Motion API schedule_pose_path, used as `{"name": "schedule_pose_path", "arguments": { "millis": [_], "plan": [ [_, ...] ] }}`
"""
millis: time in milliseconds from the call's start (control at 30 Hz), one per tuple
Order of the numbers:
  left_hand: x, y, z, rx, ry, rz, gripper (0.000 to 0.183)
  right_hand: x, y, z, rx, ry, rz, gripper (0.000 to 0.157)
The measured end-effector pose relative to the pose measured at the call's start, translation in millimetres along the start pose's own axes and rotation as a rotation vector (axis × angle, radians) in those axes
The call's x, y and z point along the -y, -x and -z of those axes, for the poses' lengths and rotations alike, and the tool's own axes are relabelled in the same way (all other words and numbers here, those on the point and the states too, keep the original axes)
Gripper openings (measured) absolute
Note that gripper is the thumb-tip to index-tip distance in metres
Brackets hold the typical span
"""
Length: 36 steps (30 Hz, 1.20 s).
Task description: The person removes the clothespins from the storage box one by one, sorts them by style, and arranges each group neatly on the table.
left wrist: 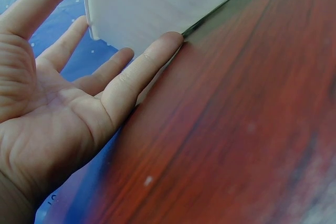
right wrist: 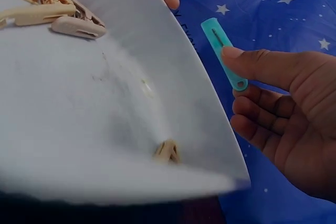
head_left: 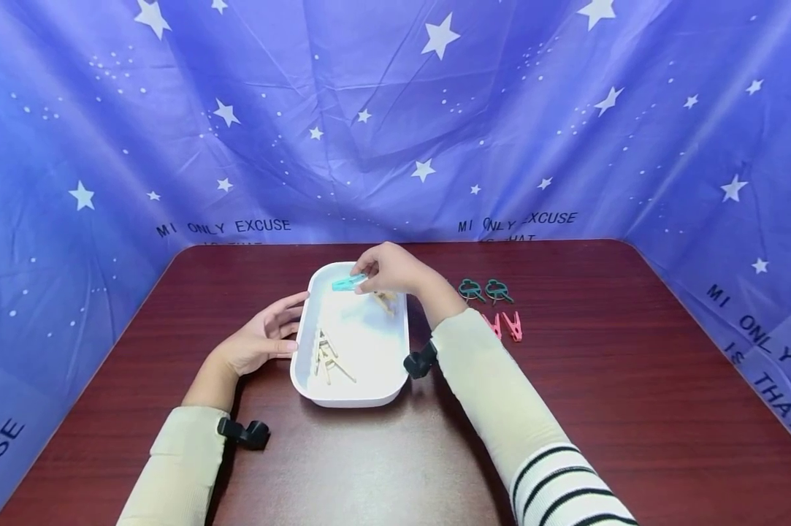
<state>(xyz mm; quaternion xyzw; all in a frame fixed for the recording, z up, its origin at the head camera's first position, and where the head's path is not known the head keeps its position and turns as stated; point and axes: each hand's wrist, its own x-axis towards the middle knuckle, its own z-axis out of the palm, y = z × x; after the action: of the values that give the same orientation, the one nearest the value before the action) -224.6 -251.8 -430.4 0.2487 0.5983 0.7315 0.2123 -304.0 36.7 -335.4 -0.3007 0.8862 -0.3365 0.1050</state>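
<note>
A white tray [head_left: 369, 358] stands on the table. My left hand [head_left: 261, 337] rests on its left side, fingers extended; the left wrist view shows the fingertips [left wrist: 170, 40] against the outer wall. Over the far end of the tray, my right hand [head_left: 395, 269] pinches a turquoise clothespin [head_left: 347, 283] between thumb and fingers. In the right wrist view that clothespin [right wrist: 218, 45] appears beside the tray rim. Several beige clothespins [head_left: 327, 356] lie in the tray's near left part. More beige ones [head_left: 386, 302] show at the far right, partly hidden by the right hand.
Right of the tray, two dark green clips [head_left: 497, 291] lie on the dark red wooden table [head_left: 599, 351]. Nearer are pink clothespins [head_left: 513, 326], one partly covered by the right sleeve. A blue star-printed curtain [head_left: 369, 175] hangs behind the table.
</note>
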Motion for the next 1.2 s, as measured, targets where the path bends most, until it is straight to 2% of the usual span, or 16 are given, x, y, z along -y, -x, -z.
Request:
{"name": "schedule_pose_path", "arguments": {
  "millis": [167,667,1200],
  "plan": [
    [0.1,0.7,-1.3,0.0,0.01,-0.001,0.085,-7.0,11.9,1.9,-0.036,-0.032,0.001,0.024],
    [0.1,0.3,-2.2,-0.012,-0.019,-0.007,0.085,-21.9,51.1,-3.4,-0.158,0.004,0.04,0.028],
    [1.5,-0.1,0.3,0.01,-0.011,-0.018,0.085,-42.6,94.4,-3.7,-0.426,-0.006,0.075,0.024]
  ]
}}
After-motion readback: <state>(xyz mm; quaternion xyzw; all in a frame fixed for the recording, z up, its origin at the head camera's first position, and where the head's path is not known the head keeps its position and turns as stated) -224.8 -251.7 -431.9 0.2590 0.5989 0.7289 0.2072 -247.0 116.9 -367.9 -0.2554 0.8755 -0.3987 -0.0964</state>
